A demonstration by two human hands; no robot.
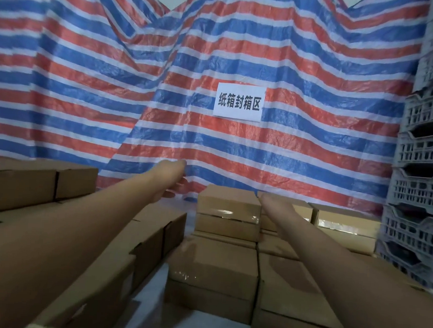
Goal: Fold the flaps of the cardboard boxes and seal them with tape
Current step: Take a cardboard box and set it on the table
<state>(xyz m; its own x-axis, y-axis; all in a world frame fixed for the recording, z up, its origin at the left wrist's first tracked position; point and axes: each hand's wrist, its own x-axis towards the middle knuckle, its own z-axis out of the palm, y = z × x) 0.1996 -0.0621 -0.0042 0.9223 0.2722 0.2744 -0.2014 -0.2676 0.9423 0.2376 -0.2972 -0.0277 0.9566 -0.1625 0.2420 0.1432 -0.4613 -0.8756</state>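
Where a white sign reading 纸箱封箱区 hangs on the striped tarp, taped cardboard boxes stack near; grey crates stand right; grasp of left hand and right hand cannot be told.

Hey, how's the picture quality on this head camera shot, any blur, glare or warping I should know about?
Head view: the left hand and right hand are smeared by motion blur, fingers unreadable; the plastic crates bow inward at the right edge, a wide-angle effect; clear tape on the front cardboard box catches faint glare; the white sign stays sharp; lighting is flat, shadows soft.
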